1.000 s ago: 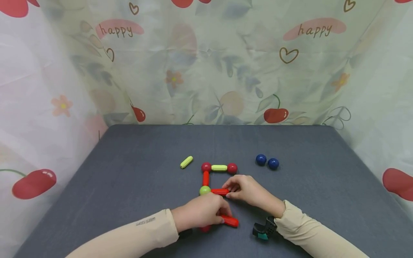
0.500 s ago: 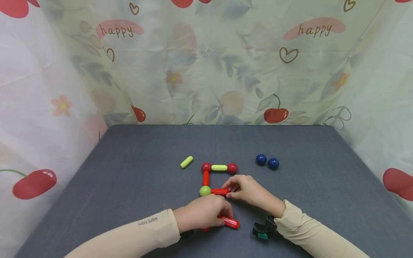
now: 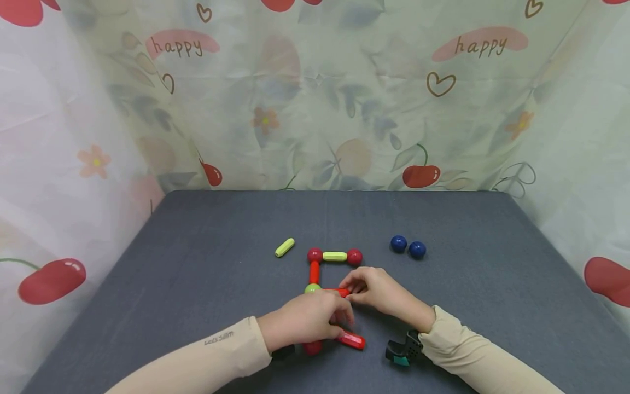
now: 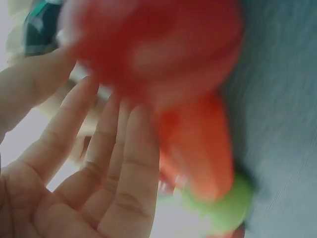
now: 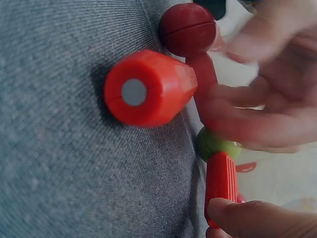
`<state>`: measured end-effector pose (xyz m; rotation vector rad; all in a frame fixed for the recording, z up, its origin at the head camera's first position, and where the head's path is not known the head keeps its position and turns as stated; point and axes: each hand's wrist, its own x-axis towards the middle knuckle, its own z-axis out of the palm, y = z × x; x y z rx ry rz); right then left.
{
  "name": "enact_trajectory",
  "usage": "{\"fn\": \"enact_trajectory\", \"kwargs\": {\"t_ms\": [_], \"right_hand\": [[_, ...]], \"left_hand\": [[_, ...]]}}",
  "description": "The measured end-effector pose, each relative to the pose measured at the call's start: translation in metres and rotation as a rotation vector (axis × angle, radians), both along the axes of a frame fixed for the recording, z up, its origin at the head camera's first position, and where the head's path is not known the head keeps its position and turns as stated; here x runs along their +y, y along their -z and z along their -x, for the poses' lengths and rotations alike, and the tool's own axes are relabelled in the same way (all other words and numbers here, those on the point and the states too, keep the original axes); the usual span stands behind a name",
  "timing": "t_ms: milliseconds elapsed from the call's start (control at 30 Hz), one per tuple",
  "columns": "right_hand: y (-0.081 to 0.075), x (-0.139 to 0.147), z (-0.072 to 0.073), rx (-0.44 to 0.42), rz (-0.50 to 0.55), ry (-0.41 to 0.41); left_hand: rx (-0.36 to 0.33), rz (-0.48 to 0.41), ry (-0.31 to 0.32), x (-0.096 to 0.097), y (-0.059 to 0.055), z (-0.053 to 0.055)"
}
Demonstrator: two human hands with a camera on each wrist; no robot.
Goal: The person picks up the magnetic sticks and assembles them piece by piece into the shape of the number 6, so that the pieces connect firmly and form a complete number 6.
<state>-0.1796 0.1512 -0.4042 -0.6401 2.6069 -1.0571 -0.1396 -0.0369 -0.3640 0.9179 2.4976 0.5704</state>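
Note:
My right hand [image 3: 376, 290] pinches a red magnetic rod [image 5: 221, 176] between thumb and fingers; its other end sits against a green ball [image 3: 312, 288]. My left hand [image 3: 310, 317] is over the near part of the ball-and-rod figure, its fingers spread and loosely bent in the left wrist view, holding nothing. Just past its fingertips a loose red magnetic rod [image 3: 352, 340] lies on the table, a grey disc showing in its end. Beside the left hand is the near red ball [image 5: 188, 29], joined to the green ball by another red rod [image 4: 198, 148].
Farther back, a red rod [image 3: 314, 272] leads from the green ball to a red ball [image 3: 315, 255]. A yellow-green rod [image 3: 334, 256] joins that to another red ball [image 3: 354, 257]. One loose yellow-green rod [image 3: 284, 247] lies left; two blue balls [image 3: 408, 247] lie right.
The left hand has let go of the loose red rod and shifted slightly up and left, uncovering more of the near red ball. The right hand has stayed in place.

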Motion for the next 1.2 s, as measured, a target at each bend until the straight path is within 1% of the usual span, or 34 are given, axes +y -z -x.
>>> {"fn": "enact_trajectory", "kwargs": {"t_ms": [100, 167, 233, 300, 367, 433, 467, 533, 633, 700, 933, 1200], "right_hand": [[0.0, 0.0, 0.0, 0.007, 0.002, -0.004], [0.0, 0.0, 0.0, 0.007, 0.002, -0.004], [0.0, 0.0, 0.0, 0.005, -0.004, -0.003], [-0.001, 0.0, 0.0, -0.002, -0.007, -0.002], [-0.001, 0.0, 0.0, -0.012, -0.009, -0.001], [-0.002, 0.001, -0.001, -0.02, -0.01, 0.0], [-0.002, 0.001, -0.001, -0.024, -0.01, 0.001], [-0.002, 0.001, -0.001, -0.03, -0.013, 0.005], [-0.003, 0.001, -0.001, -0.034, -0.014, 0.008], [-0.003, 0.001, -0.001, -0.037, -0.015, 0.008], [-0.003, 0.0, -0.002, -0.047, -0.016, 0.017], [0.0, 0.001, -0.001, -0.033, -0.005, 0.021]], "left_hand": [[0.003, -0.094, -0.081, -0.008, -0.009, 0.005], [0.005, -0.156, -0.161, -0.014, -0.014, 0.01], [0.027, -0.202, -0.249, -0.021, -0.016, 0.015], [0.043, -0.228, -0.344, -0.028, -0.015, 0.021], [0.039, -0.235, -0.426, -0.034, -0.012, 0.026], [0.009, -0.228, -0.484, -0.039, -0.006, 0.03], [-0.014, -0.22, -0.498, -0.042, -0.003, 0.032], [-0.066, -0.209, -0.51, -0.045, 0.004, 0.034], [-0.13, -0.204, -0.497, -0.048, 0.012, 0.037], [-0.157, -0.213, -0.484, -0.048, 0.016, 0.038], [-0.197, -0.228, -0.474, -0.05, 0.022, 0.041], [-0.202, -0.234, -0.471, -0.049, 0.022, 0.042]]}}
